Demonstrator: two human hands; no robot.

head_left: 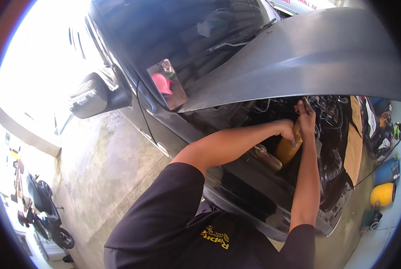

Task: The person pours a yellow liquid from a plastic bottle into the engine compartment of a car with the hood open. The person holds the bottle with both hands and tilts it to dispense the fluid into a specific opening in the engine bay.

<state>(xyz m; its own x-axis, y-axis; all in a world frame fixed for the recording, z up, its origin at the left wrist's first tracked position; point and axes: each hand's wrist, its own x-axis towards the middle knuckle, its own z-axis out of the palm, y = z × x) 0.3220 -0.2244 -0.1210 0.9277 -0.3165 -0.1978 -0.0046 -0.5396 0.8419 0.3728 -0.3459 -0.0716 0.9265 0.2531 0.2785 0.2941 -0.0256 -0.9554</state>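
Both my arms reach under the raised hood point(308, 58) of a dark car. My left hand point(287, 130) is closed round the upper part of a yellow, bottle-like container point(289, 150), which stands tilted in the engine bay. Just above and to the right, my right hand point(305, 115) has its fingers curled in at the container's upper end. What those fingers hold is hidden. Beside the container's lower end sits a brownish reservoir tank point(267, 158) with a cap. Dark engine parts point(328, 110) lie beyond my hands.
A phone point(168, 85) rests at the windshield's lower corner, near the side mirror point(90, 96). Brown cardboard point(353, 150) lines the bay's right side. A blue drum point(385, 171) and a yellow container point(382, 194) stand by the right wall. A motorcycle point(48, 213) is parked far left.
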